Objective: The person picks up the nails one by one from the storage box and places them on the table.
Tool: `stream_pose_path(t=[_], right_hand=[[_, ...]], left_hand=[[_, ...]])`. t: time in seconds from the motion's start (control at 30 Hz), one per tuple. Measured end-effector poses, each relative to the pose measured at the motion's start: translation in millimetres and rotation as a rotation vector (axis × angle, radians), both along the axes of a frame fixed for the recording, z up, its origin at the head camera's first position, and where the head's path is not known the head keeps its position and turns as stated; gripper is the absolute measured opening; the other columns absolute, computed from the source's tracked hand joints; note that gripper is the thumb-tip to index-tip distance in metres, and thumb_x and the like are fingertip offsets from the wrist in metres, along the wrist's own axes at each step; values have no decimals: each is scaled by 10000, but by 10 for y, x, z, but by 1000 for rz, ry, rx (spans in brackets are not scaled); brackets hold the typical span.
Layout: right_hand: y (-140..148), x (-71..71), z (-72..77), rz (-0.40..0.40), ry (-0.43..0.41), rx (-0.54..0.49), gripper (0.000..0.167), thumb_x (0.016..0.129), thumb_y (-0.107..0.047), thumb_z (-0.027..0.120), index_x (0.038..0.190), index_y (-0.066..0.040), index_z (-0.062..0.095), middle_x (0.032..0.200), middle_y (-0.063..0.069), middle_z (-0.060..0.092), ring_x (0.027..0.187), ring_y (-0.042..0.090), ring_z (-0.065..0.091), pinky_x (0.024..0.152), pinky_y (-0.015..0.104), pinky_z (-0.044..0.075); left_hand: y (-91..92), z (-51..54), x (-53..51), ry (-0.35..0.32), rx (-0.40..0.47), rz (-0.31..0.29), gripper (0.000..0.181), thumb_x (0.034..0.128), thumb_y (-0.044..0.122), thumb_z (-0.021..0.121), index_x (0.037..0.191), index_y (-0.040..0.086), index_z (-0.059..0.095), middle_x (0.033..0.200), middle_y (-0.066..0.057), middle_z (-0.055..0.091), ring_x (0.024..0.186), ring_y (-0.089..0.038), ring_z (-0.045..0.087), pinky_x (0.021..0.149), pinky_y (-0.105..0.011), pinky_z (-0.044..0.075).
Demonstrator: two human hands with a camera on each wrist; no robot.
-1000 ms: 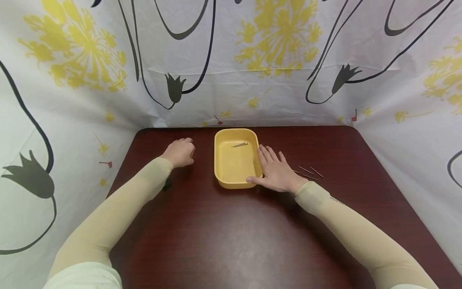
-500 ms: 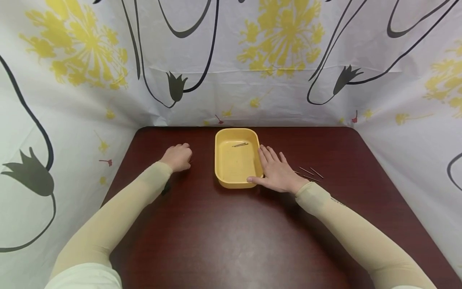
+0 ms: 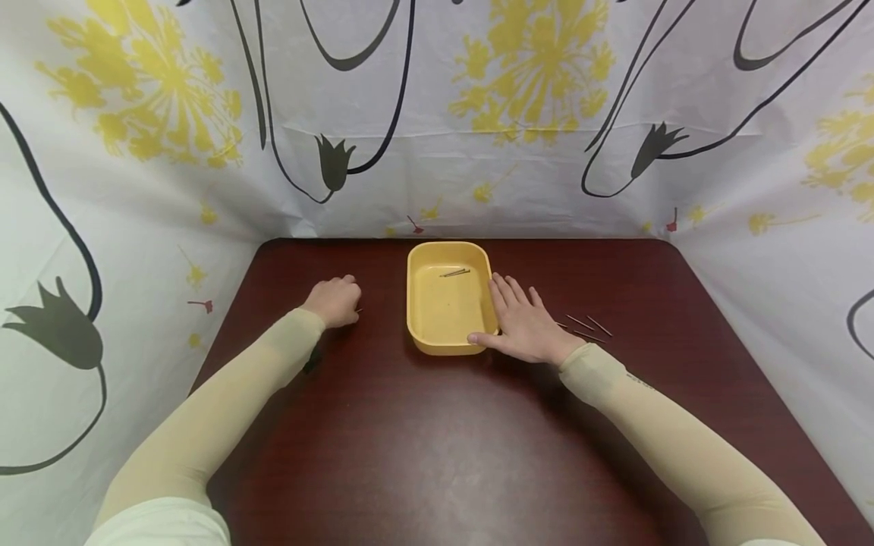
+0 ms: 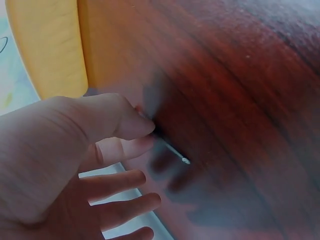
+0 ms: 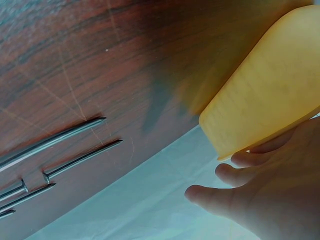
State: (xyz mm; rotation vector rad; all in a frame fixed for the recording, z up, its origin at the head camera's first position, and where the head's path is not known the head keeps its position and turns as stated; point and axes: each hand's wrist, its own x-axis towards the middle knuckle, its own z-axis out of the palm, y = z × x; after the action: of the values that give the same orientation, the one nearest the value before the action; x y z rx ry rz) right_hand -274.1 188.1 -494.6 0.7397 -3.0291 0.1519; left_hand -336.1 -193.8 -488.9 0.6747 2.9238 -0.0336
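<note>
My left hand is over the table, left of the yellow tray. In the left wrist view, its thumb and forefinger pinch a thin nail, one end of which sticks out close to the table top. The other fingers are spread apart. On the tray's right side lies my right hand, fingers straight against the rim and thumb over the near corner. Two thin nails lie inside the tray toward its far end. Several more nails lie on the table to the right of my right hand.
The dark red-brown table has its far edge against a patterned white curtain. The same curtain hangs along the left and right sides. A small dark thing shows beneath the left wrist.
My left hand has shifted a little leftward and nearer to me, away from the tray. The right hand and the tray hold their places.
</note>
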Motion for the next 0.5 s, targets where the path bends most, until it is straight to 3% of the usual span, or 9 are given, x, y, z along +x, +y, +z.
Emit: stream_pose_path(t=[0.2,0.5], right_hand=[[-10,4,18,0,-9,1,1213,817,-920,292,1608,-16,125,1680,133,53,1524,353,89,1138,659,143],[-8,0,26,10,-7,16,1206,832,-900,332,1603,4,123,1672,169,76,1517,381,103,1128,678,141]], left_hand=[[-33,67,-49,2,24,6,242,876,225,755,688,150,623,946,-83,552,743,-246,579,715,-471,493],[-18,343,-115,65,141,18,125,925,208,630,844,114,623,951,-87,564,706,-231,538,582,-393,442]])
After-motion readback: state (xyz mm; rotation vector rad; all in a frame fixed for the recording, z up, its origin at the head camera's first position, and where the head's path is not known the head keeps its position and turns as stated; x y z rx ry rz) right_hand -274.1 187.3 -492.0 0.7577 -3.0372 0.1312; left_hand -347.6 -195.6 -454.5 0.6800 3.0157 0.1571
